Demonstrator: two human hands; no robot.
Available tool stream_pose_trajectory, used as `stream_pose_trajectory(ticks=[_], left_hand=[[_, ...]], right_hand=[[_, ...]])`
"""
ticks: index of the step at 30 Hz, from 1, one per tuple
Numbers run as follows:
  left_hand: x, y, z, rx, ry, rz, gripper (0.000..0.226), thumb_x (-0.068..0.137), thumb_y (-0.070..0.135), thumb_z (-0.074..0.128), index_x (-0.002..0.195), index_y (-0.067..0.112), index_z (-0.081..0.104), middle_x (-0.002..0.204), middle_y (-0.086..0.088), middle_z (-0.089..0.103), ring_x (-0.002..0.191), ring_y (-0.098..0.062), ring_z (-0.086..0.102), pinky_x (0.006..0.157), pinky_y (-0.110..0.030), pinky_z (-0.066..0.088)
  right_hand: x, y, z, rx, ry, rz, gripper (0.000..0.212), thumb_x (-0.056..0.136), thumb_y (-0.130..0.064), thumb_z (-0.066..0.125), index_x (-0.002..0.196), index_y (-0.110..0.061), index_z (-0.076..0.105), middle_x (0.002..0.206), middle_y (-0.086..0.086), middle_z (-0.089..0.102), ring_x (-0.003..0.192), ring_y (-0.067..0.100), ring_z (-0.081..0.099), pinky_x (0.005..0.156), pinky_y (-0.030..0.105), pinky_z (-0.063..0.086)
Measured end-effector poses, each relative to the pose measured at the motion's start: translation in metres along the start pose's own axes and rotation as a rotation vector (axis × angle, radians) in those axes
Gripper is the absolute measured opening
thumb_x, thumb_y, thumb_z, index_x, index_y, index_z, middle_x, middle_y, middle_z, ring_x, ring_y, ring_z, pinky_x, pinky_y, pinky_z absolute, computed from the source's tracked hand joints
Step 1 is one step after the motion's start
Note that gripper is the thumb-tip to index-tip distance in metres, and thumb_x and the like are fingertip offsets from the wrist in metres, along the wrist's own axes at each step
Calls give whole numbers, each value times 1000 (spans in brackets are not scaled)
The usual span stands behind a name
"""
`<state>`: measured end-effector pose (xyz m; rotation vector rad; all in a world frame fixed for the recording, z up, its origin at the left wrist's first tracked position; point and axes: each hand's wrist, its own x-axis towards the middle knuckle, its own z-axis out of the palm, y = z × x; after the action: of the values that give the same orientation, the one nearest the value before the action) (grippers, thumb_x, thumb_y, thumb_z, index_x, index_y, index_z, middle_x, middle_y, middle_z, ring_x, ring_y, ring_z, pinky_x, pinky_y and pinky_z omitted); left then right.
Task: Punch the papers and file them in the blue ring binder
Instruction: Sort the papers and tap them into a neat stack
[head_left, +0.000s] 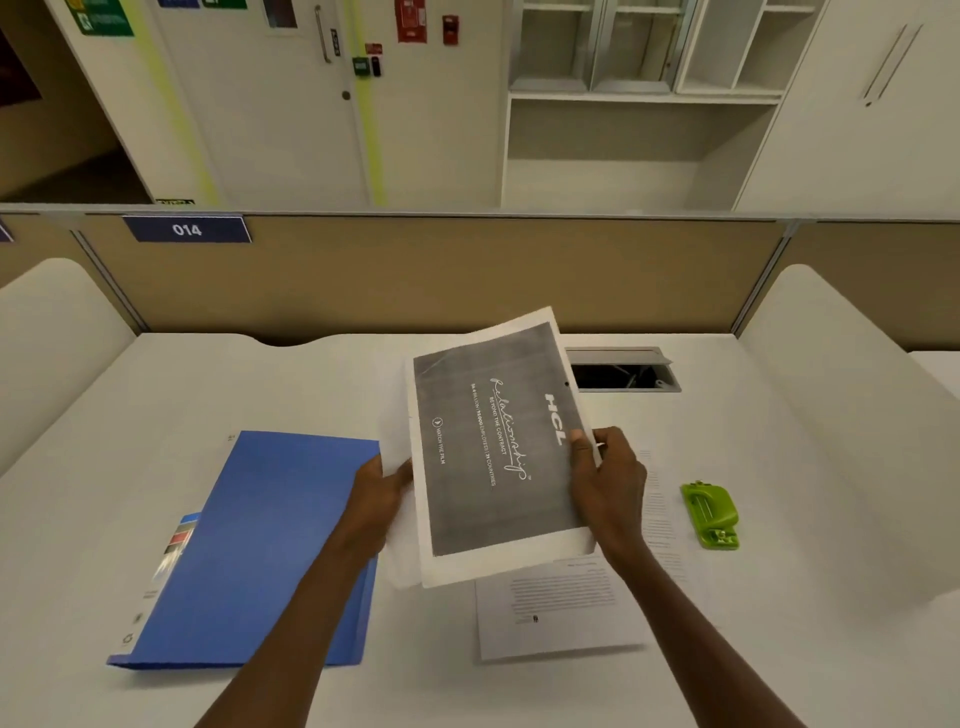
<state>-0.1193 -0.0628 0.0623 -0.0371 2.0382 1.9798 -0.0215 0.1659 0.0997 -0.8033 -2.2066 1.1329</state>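
A person's left hand (382, 488) and right hand (605, 470) gripped a stack of papers (493, 441) above the desk (779, 519), apparently squaring it for punching. The closed blue ring binder (270, 545) lay left; the green hole punch (710, 514), right, seemed next.

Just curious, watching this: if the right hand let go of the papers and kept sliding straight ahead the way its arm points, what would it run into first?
The right hand points up and left, so it would first meet the held papers it already grips. Past them, probably the beige divider, though depth is unclear.
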Motion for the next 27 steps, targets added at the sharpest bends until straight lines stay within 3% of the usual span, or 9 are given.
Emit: stream_pose_trajectory(ticks=[4,7,9,11,13,18,22,25,27], left_hand=[[-8,8,14,-81,-142,-62,18,88,-1,57,96,6,71,83,-8,75,72,-20,72,57,-30,57],[-9,7,18,-111,-189,-82,17,91,-2,54,88,5,69,74,-6,72,65,-17,70,53,-27,55],[-7,6,19,-228,-157,-161,21,95,21,54,91,10,71,82,-8,75,76,-24,71,60,-31,57],[1,1,15,-411,-175,-279,58,88,62,43,110,16,69,105,-11,74,99,-32,69,80,-42,56],[4,-1,15,-479,-240,-318,74,78,74,37,119,20,65,116,-12,70,108,-32,66,90,-49,52],[2,-7,28,-209,-47,-95,31,93,23,58,119,8,61,114,-15,69,87,-22,72,69,-32,60],[6,-4,22,-232,80,-30,29,94,21,57,120,8,61,110,-10,71,87,-17,70,61,-22,58],[11,-5,15,-216,119,-7,27,94,20,58,118,8,63,108,-9,71,82,-12,70,61,-20,57],[12,-7,17,-186,80,-6,26,94,22,57,117,9,63,104,-7,71,80,-11,71,61,-21,58]], right_hand=[[-7,9,18,-45,-55,83,31,95,-42,45,106,-13,52,86,-2,58,77,19,56,65,29,40],[-8,11,22,-129,-68,81,34,95,-46,44,112,-16,48,88,-4,57,75,16,55,67,30,45],[-9,13,23,-196,-34,70,34,95,-47,43,111,-18,47,88,-3,59,72,15,53,66,28,42],[-9,13,23,-233,21,46,32,94,-47,44,109,-18,48,89,0,62,71,15,53,64,26,39],[-9,12,26,-243,55,30,29,94,-46,45,107,-19,48,89,2,65,70,15,54,61,25,38],[-12,10,32,-133,-26,16,33,94,-44,49,114,-20,43,95,2,68,68,12,55,55,19,39],[-10,21,27,104,-185,82,36,91,-33,59,123,-19,50,101,-6,61,84,10,56,62,15,44],[-10,39,19,236,-343,148,19,85,-21,68,102,-14,68,94,0,74,81,16,71,71,32,59],[-12,50,10,350,-426,244,17,81,-13,72,97,-9,70,87,5,76,79,21,73,67,30,59]])
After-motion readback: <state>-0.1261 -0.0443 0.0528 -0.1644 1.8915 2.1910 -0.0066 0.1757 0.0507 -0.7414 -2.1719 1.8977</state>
